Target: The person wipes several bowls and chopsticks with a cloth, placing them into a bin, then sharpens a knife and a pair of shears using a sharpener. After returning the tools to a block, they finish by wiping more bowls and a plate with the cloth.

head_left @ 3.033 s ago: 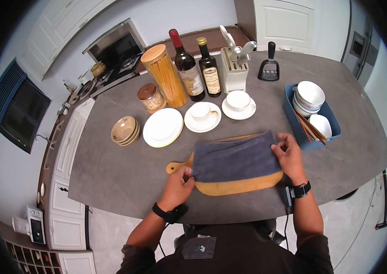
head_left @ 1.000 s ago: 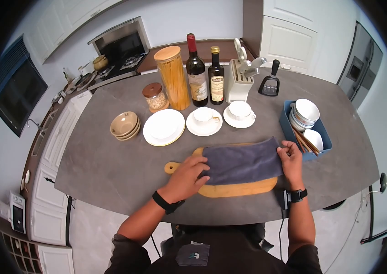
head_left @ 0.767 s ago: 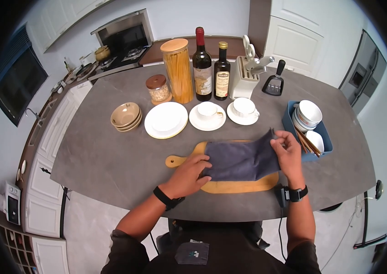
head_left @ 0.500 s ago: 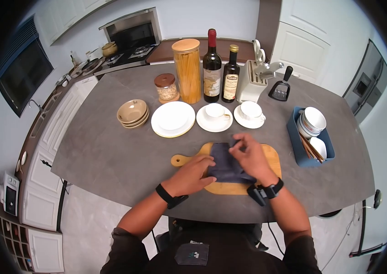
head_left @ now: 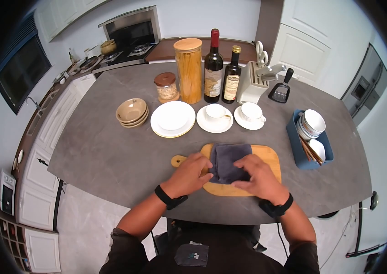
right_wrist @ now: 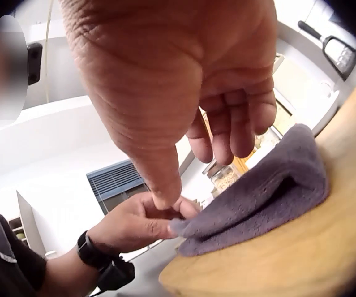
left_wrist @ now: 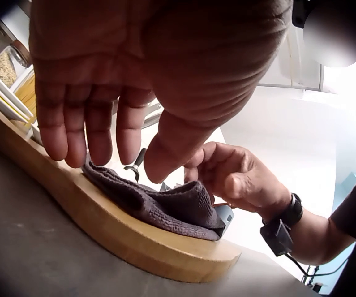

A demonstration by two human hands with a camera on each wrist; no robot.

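A dark grey-purple towel [head_left: 225,160], folded into a small squarish stack, lies on the wooden cutting board [head_left: 272,160]. At the towel's left edge is my left hand [head_left: 187,175], thumb and fingers apart and loosely bent. Over its right side hovers my right hand [head_left: 262,180], its fingers relaxed and spread from the thumb. In the left wrist view, the towel's layered edge [left_wrist: 165,207] shows beneath my left fingertips, with nothing pinched. The right wrist view shows the fold [right_wrist: 270,185] standing slightly raised under my right fingers. The board's handle [head_left: 178,160] points left.
Behind the board stand brown bowls [head_left: 131,111], white plates [head_left: 172,119] and two cups on saucers [head_left: 215,124]. Further back are a pasta jar [head_left: 188,71], two bottles [head_left: 213,68] and a knife block [head_left: 251,84]. A blue bin [head_left: 297,148] with bowls and chopsticks sits right.
The right hand has carried the towel's right end leftward over the rest and let it go, halving its width and baring the board's right part. The left hand has moved onto the towel's left edge.
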